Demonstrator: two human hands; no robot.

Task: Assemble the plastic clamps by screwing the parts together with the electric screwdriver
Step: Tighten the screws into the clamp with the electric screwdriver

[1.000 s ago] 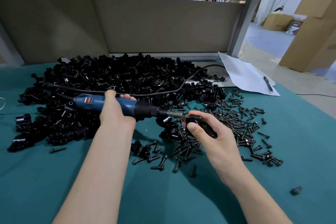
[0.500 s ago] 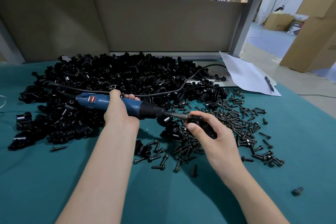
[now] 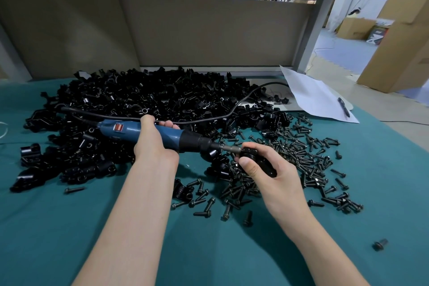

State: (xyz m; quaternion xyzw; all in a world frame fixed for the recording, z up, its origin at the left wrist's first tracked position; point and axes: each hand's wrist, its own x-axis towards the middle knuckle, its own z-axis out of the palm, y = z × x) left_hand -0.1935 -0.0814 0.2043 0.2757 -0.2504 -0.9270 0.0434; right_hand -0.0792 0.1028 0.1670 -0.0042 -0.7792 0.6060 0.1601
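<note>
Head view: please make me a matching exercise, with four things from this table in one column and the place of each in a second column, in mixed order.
Things:
1. screwdriver
2. clamp
3. pen
4. lone screw

Places:
A. on the white paper
B. in the right hand
C. in the left hand
D. alone on the green cloth, far right, near side

Pairs: 1-C, 2-B, 3-A, 4-D

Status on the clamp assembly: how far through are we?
Done: no sorted batch of finished clamps stands out; I cannot tell any from the loose parts. In hand: the left hand grips the blue electric screwdriver, its bit against the black plastic clamp held in the right hand. Left: a large heap of black plastic clamp parts and a wide scatter of black screws on the teal cloth. Looks early.
</note>
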